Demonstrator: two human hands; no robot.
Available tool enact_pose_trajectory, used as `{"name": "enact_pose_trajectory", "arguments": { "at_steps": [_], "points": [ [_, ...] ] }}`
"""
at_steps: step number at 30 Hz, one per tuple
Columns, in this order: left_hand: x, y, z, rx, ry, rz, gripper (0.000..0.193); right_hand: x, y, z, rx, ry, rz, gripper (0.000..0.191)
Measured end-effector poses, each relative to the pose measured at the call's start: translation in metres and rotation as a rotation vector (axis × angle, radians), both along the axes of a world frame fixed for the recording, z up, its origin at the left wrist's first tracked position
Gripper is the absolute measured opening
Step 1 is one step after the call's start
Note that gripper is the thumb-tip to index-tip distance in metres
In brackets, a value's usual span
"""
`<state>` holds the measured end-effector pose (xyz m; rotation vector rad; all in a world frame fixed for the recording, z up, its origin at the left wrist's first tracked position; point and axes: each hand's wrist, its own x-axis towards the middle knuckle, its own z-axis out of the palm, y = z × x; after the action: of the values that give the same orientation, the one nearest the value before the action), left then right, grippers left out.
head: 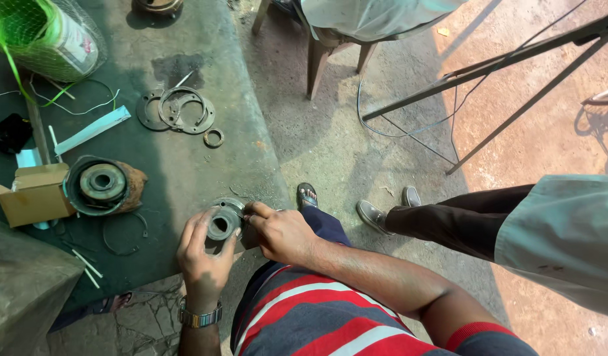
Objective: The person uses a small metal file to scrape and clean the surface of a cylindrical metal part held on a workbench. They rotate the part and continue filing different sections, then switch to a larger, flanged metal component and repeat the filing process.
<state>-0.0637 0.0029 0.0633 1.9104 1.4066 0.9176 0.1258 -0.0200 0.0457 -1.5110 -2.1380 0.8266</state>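
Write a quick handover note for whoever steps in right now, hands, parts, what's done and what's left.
Left hand: gripping the round metal hub at the bench edge.
Right hand: fingertips pinched at the hub's upper right rim; what they hold is too small to tell.
Nearby: larger round housing beside a cardboard box, flat rings further back, a loose wire ring left of the hub.
Done: parts laid out separately.
Left: hub not joined to housing.

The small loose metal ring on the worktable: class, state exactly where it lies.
In the head view, the small ring lies left of centre on the dark worktable, just right of and below the pile of flat rings.
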Motion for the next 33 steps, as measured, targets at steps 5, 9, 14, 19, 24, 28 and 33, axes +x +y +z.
{"name": "enact_pose_trajectory", "arguments": {
  "at_steps": [5,9,14,19,24,28,33],
  "points": [
    [0.002,-0.001,-0.006,0.041,-0.036,0.004,0.052,-0.001,0.005,0.005,-0.062,-0.028,-0.022,0.043],
    [0.003,-0.003,-0.013,0.045,-0.006,0.039,0.053,0.002,0.008,0.007,-0.032,-0.026,-0.014,0.042],
    [0.003,-0.005,-0.018,0.040,0.007,0.071,0.055,0.004,0.016,0.010,-0.058,-0.097,0.006,0.037],
    [0.013,-0.013,-0.022,0.147,-0.084,0.115,0.056,0.013,0.015,0.013,-0.014,-0.075,0.037,0.044],
    [0.023,-0.023,-0.029,0.127,-0.066,0.194,0.060,0.023,0.013,0.004,0.029,-0.033,0.041,0.033],
    [0.027,-0.025,-0.031,0.088,-0.065,0.233,0.060,0.025,0.018,-0.004,0.090,-0.028,0.058,0.024],
    [0.035,-0.025,-0.025,0.177,-0.033,0.259,0.064,0.028,0.026,0.000,0.104,-0.088,0.126,0.019]
  ]
}}
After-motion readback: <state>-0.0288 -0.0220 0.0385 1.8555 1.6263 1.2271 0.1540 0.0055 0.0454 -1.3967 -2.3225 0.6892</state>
